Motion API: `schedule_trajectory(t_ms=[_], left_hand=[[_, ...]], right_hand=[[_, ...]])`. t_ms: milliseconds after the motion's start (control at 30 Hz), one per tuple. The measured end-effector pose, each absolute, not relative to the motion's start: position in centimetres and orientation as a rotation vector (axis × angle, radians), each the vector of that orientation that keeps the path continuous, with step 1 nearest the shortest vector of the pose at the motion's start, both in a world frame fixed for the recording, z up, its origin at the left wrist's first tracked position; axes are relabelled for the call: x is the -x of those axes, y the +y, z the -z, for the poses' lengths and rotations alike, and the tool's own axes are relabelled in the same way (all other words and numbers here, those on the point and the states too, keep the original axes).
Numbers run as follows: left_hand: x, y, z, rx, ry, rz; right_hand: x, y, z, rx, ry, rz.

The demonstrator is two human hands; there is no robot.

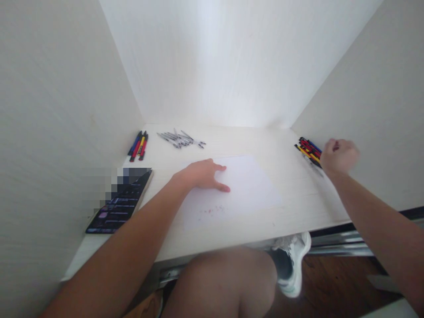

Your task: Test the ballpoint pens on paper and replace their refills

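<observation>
My left hand (203, 174) lies on a white sheet of paper (255, 185), thumb and forefinger spread apart, holding nothing. Small reddish and dark marks show on the paper near its front edge. My right hand (340, 155), slightly blurred, is curled closed at the right wall. A small dark red spot shows among its fingers, too unclear to name. Just left of that hand lies a pile of red, yellow, blue and black pens (309, 151), with a clear pen (313, 166) along its front.
Several clear pens with dark tips (180, 138) lie at the back left. Beside the left wall are several blue, red and yellow pens (139, 145). A tablet or phone with a lit screen (129, 201) lies at left. My knee and a white shoe (296, 265) are below the table edge.
</observation>
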State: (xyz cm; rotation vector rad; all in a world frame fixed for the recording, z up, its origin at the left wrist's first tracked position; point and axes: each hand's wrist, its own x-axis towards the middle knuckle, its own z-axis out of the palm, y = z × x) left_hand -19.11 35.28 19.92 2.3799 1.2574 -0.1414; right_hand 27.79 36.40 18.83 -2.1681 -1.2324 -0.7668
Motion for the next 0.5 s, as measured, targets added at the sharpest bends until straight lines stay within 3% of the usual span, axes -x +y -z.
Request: schedule_trajectory(t_ms=[233,500], left_hand=[[18.6,35.1,-19.2,-2.413,1.295,0.033],[18.5,35.0,-19.0,-2.410,1.309,-0.107]], right_hand=[[-14.2,39.0,-20.9,1.739,-1.626,0.596],[8.6,40.4,-23.5,1.292,-2.017,-0.116]])
